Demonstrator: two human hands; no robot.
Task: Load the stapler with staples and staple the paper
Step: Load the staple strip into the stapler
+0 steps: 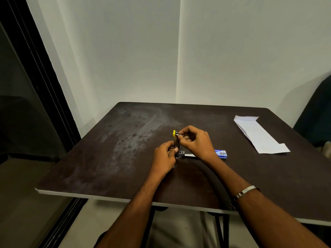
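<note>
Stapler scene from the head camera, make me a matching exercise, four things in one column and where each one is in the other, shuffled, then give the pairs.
Things:
1. stapler
2. folded paper
3. blue staple box
4. bracelet

Places:
A. on the right forearm
B. lying at the table's far right, untouched
C. held in both hands, its yellow-tipped top swung up
D. on the table just behind the right wrist

Pairs: 1-C, 2-B, 3-D, 4-A. The left hand holds the stapler low down; the right hand pinches near its top.
</note>
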